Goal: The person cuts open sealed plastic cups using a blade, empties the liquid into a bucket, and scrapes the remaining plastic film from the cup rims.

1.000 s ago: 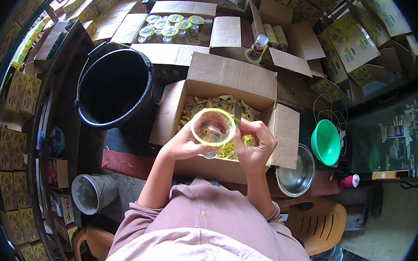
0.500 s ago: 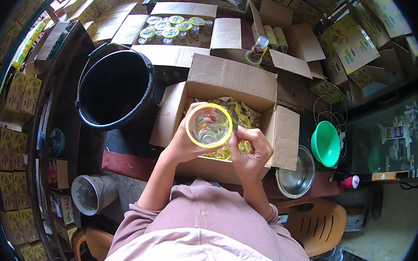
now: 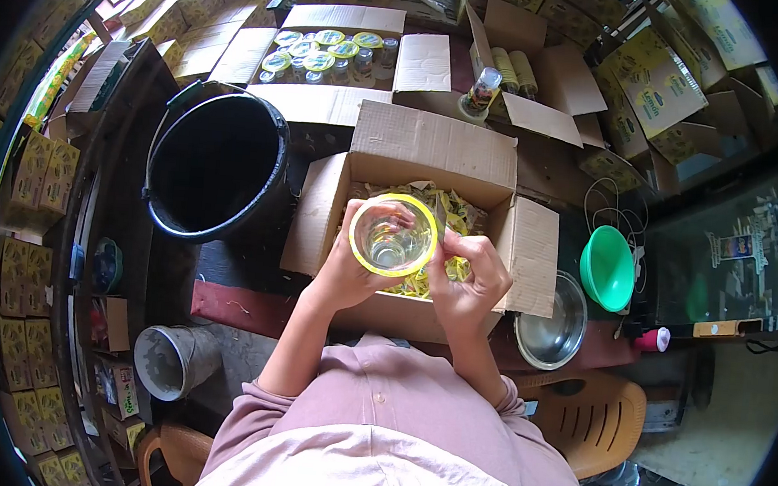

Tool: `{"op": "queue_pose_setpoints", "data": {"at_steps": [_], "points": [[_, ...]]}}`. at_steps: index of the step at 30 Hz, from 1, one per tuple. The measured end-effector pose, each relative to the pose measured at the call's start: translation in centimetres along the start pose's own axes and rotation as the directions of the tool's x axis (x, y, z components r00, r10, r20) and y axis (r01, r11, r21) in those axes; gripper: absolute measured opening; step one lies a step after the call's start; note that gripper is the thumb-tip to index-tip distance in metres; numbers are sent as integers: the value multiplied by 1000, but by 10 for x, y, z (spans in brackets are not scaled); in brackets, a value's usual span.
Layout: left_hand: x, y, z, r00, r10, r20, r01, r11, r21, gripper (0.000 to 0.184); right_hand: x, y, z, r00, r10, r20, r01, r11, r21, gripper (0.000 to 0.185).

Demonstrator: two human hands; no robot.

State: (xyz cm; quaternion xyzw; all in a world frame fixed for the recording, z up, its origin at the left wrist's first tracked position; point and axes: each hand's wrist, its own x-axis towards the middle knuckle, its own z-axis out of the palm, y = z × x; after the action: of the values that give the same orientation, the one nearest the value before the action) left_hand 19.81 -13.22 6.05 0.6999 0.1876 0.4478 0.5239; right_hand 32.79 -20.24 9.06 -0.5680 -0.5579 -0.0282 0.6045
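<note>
My left hand point(image 3: 347, 272) is wrapped round a clear plastic cup point(image 3: 395, 251) with a yellow rim, which it holds with the mouth facing me. My right hand point(image 3: 471, 272) is closed in a pinch against the right side of the rim. A thin greyish strip point(image 3: 439, 218) rises from its fingertips along the cup; its kind is not clear. Both hands are above an open cardboard box point(image 3: 434, 137), where many small yellow-and-clear wrappers or pieces point(image 3: 464, 214) lie, partly hidden by the cup.
A black bucket point(image 3: 159, 175) stands left of the box, and a grey bucket point(image 3: 150, 352) is lower down. A metal bowl point(image 3: 574, 323) and a green basin point(image 3: 613, 270) sit at the right. Behind are a carton point(image 3: 318, 102) of yellow-lidded cups and a jar point(image 3: 480, 97).
The cup has shifted very slightly to the right with both hands. The grip of each hand looks the same.
</note>
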Motion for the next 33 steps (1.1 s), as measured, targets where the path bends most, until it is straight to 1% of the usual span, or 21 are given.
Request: {"op": "queue_pose_setpoints", "data": {"at_steps": [3, 5, 6, 9, 12, 15, 17, 18, 21, 22, 23, 25, 28, 31, 33], "points": [[-1, 5, -2, 999, 30, 34, -31, 998, 49, 66, 0, 5, 0, 1000, 9, 8, -10, 998, 61, 22], [1, 3, -7, 995, 61, 77, -70, 990, 118, 67, 0, 8, -2, 999, 32, 23, -34, 992, 120, 22], [1, 3, -8, 992, 76, 99, -91, 984, 152, 68, 0, 8, -3, 999, 31, 34, -35, 994, 107, 22], [-2, 2, -6, 993, -14, 118, 7, 998, 57, 69, 3, 8, -6, 998, 26, 58, -31, 996, 86, 22], [0, 8, -9, 972, -71, 224, 59, 997, 59, 73, 5, 10, -9, 997, 22, 74, -30, 994, 104, 22], [8, 6, -11, 965, -39, 259, 50, 998, -39, 74, 5, 11, -11, 996, 45, 82, -54, 992, 114, 22], [9, 2, -11, 965, -25, 262, 18, 999, 29, 74, 3, 12, -11, 995, 84, 53, -89, 991, 100, 22], [10, -1, -11, 964, -18, 265, 1, 998, 63, 74, 2, 12, -10, 996, 79, 40, -82, 993, 88, 22], [4, -4, 3, 998, -41, 45, 49, 980, -192, 72, 1, 10, -8, 998, 58, 9, -59, 997, 46, 20], [3, -6, 4, 999, -5, 39, 13, 974, -224, 70, 1, 8, -7, 999, 48, 4, -48, 999, 26, 19], [2, -8, 5, 999, -4, 37, 12, 973, -230, 70, 1, 6, -6, 999, 37, -1, -37, 999, 5, 18], [0, -12, 6, 1000, -5, 29, 12, 971, -240, 70, 0, 6, -5, 999, 36, 2, -36, 999, -1, 18], [-2, -8, 10, 1000, 14, -28, -19, 986, -164, 72, -3, 6, -4, 1000, 23, 10, -23, 1000, -2, 18], [-2, -12, 11, 1000, 17, -18, -18, 999, -51, 74, -5, 5, -5, 1000, 14, 13, -14, 1000, -5, 18], [-1, -10, 9, 999, 29, 16, -28, 999, -20, 73, -4, 4, -6, 1000, 11, 7, -11, 1000, -7, 19]]}}
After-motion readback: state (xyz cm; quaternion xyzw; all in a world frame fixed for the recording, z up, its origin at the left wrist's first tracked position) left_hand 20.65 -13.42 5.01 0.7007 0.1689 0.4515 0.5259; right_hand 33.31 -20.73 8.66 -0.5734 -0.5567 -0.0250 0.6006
